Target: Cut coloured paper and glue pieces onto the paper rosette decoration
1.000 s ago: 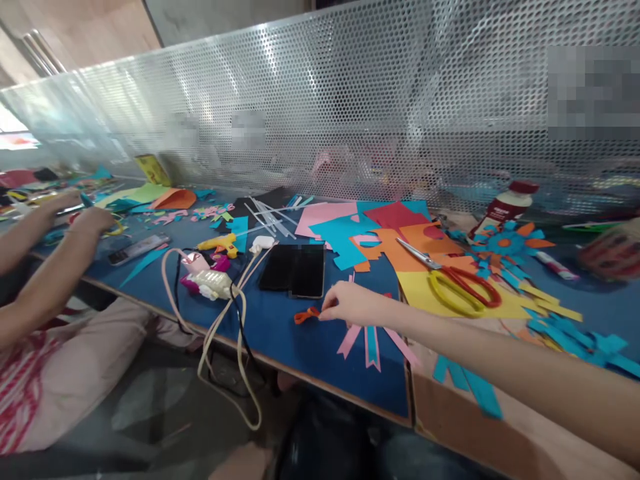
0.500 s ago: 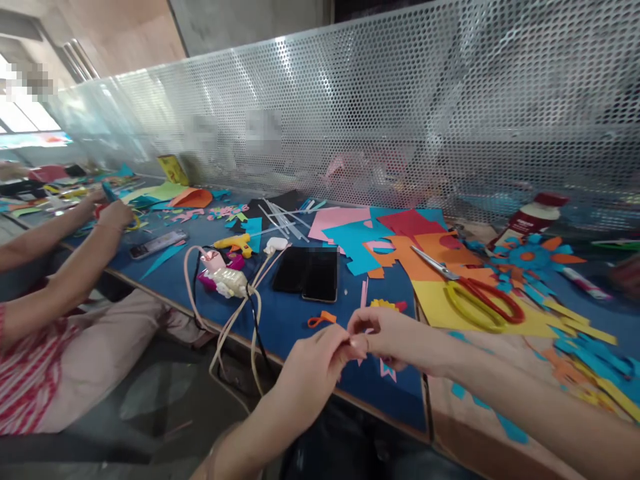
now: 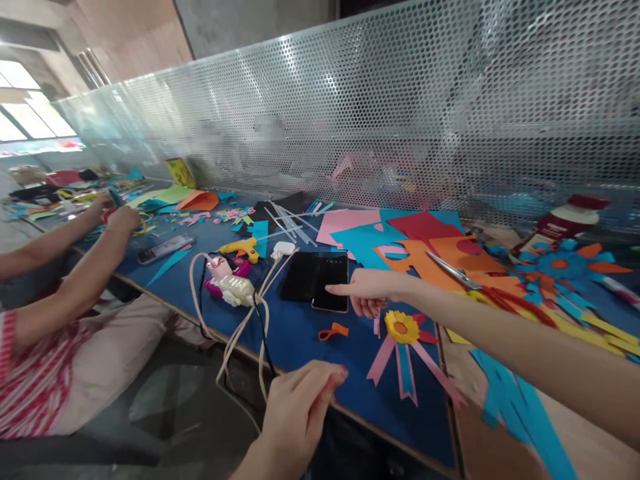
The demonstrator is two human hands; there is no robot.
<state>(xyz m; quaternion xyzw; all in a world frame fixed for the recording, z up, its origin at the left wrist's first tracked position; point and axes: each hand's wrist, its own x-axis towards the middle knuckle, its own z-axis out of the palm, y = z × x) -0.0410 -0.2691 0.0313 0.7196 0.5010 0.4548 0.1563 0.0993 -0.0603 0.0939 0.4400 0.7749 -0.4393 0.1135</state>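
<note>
My right hand (image 3: 373, 291) reaches over a black smartphone (image 3: 330, 293), its index finger stretched out onto the screen and the other fingers curled below. The screen is lit with small digits near its top. The phone lies on an open black case flap (image 3: 299, 277). My left hand (image 3: 303, 407) is near the table's front edge, thumb and fingers pressed together; whatever may be between them is hidden. Close by lie an orange paper loop (image 3: 333, 331) and a yellow paper flower (image 3: 401, 327) with pink and blue ribbon tails (image 3: 406, 377).
Power cables (image 3: 240, 327) hang over the table edge beside a yellow glue gun (image 3: 241, 247). Scissors (image 3: 455, 270) lie on coloured paper (image 3: 357, 235) at right, near a blue paper flower (image 3: 560, 265) and a bottle (image 3: 565, 223). Another person's hands (image 3: 123, 220) work at left.
My hands have parted. The right one has moved up onto the phone, whose screen has lit; the left has moved down slightly. The yellow flower is now uncovered.
</note>
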